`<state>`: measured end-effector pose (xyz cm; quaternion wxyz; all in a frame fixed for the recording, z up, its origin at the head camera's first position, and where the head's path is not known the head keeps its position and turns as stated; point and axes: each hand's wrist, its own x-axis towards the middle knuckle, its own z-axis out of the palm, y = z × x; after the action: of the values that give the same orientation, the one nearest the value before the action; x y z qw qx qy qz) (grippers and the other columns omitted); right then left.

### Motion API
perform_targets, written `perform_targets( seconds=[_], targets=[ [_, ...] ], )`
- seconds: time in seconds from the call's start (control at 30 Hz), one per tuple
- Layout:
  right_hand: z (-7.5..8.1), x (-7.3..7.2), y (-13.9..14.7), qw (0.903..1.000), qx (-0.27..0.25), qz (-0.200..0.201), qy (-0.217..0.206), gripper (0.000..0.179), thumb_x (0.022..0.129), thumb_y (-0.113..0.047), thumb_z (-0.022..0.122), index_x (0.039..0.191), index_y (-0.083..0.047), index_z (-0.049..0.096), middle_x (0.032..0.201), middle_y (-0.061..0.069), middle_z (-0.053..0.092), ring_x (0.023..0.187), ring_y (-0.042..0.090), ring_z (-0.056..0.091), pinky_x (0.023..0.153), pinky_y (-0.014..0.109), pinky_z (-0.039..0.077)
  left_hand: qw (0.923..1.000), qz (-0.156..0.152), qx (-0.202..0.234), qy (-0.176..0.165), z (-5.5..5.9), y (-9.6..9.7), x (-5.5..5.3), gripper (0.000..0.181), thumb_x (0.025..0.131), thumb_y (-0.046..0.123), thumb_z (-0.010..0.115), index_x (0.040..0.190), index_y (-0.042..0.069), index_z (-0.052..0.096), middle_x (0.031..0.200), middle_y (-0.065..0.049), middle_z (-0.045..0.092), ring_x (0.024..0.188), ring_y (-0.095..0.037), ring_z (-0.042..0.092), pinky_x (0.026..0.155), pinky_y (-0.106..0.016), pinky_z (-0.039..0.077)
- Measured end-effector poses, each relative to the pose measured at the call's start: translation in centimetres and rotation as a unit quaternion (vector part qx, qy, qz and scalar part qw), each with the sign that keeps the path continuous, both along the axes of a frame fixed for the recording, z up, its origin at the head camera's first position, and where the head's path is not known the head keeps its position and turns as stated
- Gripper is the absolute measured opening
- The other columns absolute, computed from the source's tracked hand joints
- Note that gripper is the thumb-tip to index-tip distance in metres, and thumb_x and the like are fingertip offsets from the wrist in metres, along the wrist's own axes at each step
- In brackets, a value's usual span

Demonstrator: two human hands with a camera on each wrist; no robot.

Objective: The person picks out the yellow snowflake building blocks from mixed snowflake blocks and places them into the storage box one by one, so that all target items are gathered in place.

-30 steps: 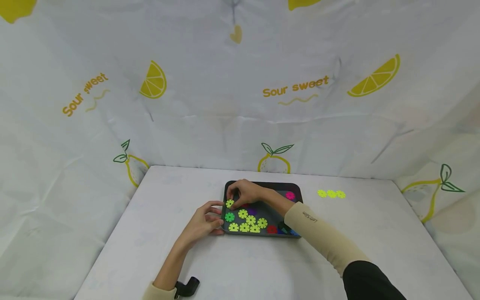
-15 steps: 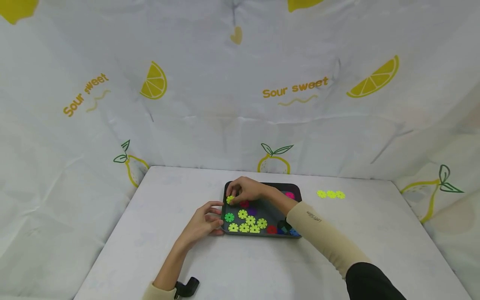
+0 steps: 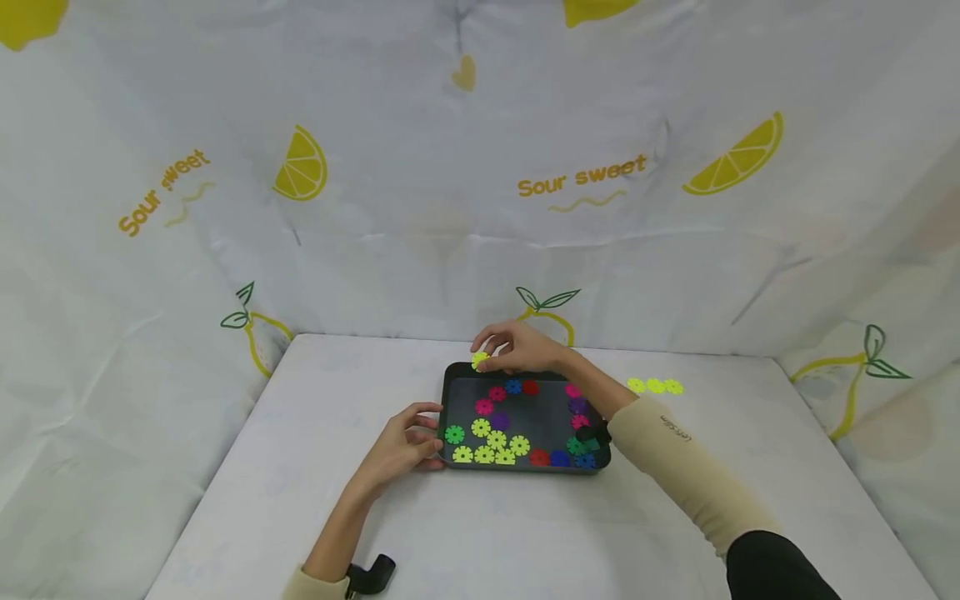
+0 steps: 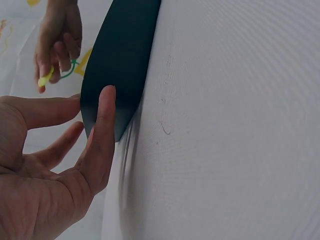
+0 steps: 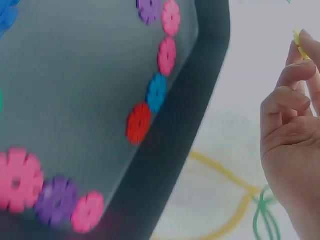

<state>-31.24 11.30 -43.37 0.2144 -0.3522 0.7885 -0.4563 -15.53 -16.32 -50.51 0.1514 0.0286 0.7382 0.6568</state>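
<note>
Between right thumb and fingertips, a yellow interlocking disc (image 3: 479, 360) is pinched just over the back rim of the black tray (image 3: 525, 468). That right hand (image 3: 522, 347) is raised, and its forearm crosses the tray's back right. In the right wrist view, the yellow disc (image 5: 300, 45) stands edge-on at the fingertips. My left hand (image 3: 405, 440) rests its spread fingers against the tray's left side. The left wrist view has those fingers (image 4: 105, 110) touching the outer wall. Inside the tray, several yellow discs (image 3: 497, 439) lie at front left, beside a green disc (image 3: 454, 434).
Three yellow discs (image 3: 655, 386) lie in a row on the white table (image 3: 360, 367), right of the tray. Pink, purple, blue and red discs (image 3: 531, 387) lie along the tray's other sides. A lemon-printed white cloth (image 3: 420, 275) hangs behind the table.
My right hand has lifted a yellow disc from the tray's left part and carried it up and right past the back rim. The left hand stays at the tray's side.
</note>
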Motion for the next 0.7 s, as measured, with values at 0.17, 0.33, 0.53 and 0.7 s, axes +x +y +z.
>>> perform_targets(
  seconds=[0.17,0.33,0.53,0.7],
  targets=[
    [0.8,-0.1,3.5,0.9991,-0.012,-0.04,-0.001,0.03,0.099,-0.014,0.079,0.128,-0.01,0.072,0.102,0.009,0.073,0.053,0.012,0.05,0.05,0.023,0.044,1.0,-0.001,-0.001,0.002,0.0,0.0,0.0,0.064,0.095,-0.008,0.071,0.155,0.004,0.051,0.132,-0.026,0.056,0.099,-0.02,0.072,0.081,-0.041,0.073],
    [1.0,0.0,7.4,0.9974,-0.022,-0.069,0.0,0.033,0.1,-0.012,0.078,0.13,-0.001,0.069,0.094,0.008,0.072,0.052,0.011,0.046,0.046,0.022,0.037,1.0,0.002,-0.005,0.001,0.0,0.0,-0.1,0.064,0.095,-0.007,0.072,0.155,0.005,0.052,0.132,-0.026,0.056,0.099,-0.02,0.072,0.081,-0.041,0.073],
    [0.8,0.6,12.1,0.993,-0.001,-0.118,0.009,0.031,0.102,-0.016,0.077,0.13,-0.006,0.069,0.089,0.0,0.074,0.055,0.011,0.047,0.045,0.027,0.037,0.9999,0.007,-0.012,0.002,0.1,0.1,-0.1,0.065,0.094,-0.007,0.073,0.155,0.005,0.053,0.134,-0.027,0.057,0.099,-0.02,0.072,0.081,-0.041,0.073],
    [0.3,1.3,15.9,0.9865,0.015,-0.163,0.002,0.032,0.103,-0.021,0.076,0.13,-0.005,0.069,0.084,-0.001,0.071,0.056,0.011,0.048,0.045,0.026,0.04,1.0,0.007,-0.007,-0.003,0.1,0.1,0.0,0.064,0.094,-0.008,0.071,0.154,0.004,0.052,0.134,-0.028,0.056,0.099,-0.02,0.072,0.081,-0.04,0.073]
  ],
)
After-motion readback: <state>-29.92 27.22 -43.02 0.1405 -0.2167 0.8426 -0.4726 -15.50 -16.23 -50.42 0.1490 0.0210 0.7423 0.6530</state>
